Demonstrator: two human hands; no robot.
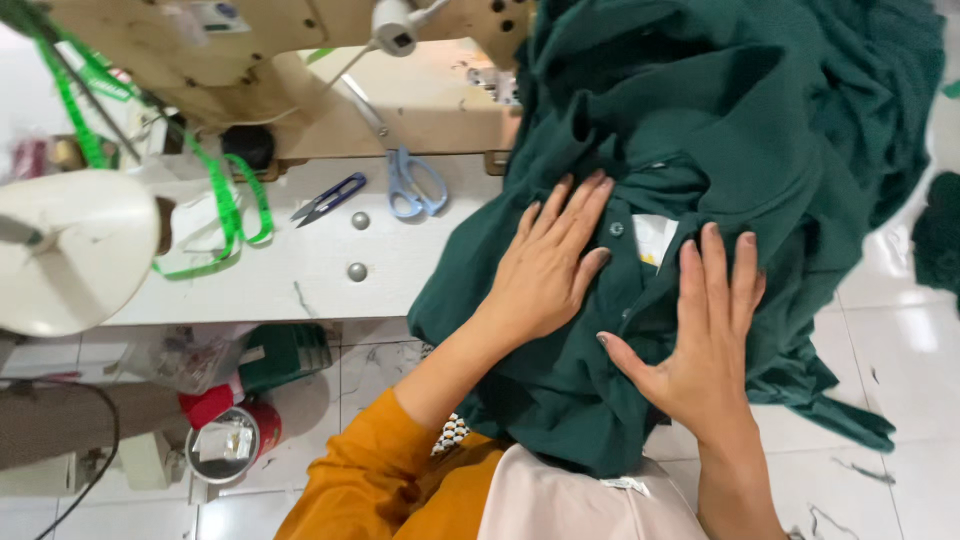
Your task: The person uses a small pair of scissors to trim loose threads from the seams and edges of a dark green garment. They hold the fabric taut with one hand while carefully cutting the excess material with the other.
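Head view: the dark green garment [720, 150] lies heaped over the right end of the white table [300, 270] and hangs off its front edge down to the person's lap; more of it runs out of the picture at top and right, so its full shape is not to be seen. The left hand [545, 265] lies flat and open on the cloth, fingers spread, holding nothing, just left of the button placket with a small green button [617, 229] and a white neck label [653, 238]. The right hand [705, 335] is open too, palm down, fingers long and together, pressing the cloth just right of the label; both hands are near but apart. Free room is only on the table left of the garment: there lie light blue scissors [415, 185], small purple thread snips [328, 197] and 2 round metal studs, well apart from the hands. A green measuring tape [225, 205] loops near the back. The beige sewing machine [270, 60] is cut off at top, its needle part hidden behind the cloth. The fabric looks soft, knit, w/ deep folds. The white round object [70, 250] at left is blurred, hard to tell. Floor is glossy white tile [900, 330].
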